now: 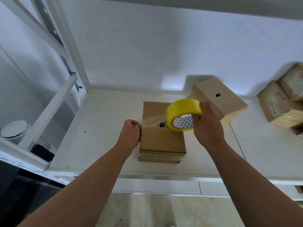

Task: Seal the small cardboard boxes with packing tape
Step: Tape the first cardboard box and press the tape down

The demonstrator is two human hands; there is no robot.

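A small brown cardboard box (162, 140) lies flat on the white shelf (101, 128), with a dark logo near its middle. My right hand (207, 122) grips a yellow roll of packing tape (182, 112) just above the box's right side. A clear strip of tape (150, 122) stretches from the roll leftward across the box top. My left hand (131, 133) pinches the strip's free end at the box's left edge. A second box (219, 97) with the same logo sits tilted behind my right hand.
Several taped boxes (282, 104) are piled at the far right of the shelf. White metal shelf uprights (54, 46) stand at the left, with a round white container (14, 130) beyond them. The shelf's front edge (164, 176) runs below the box; tiled floor lies underneath.
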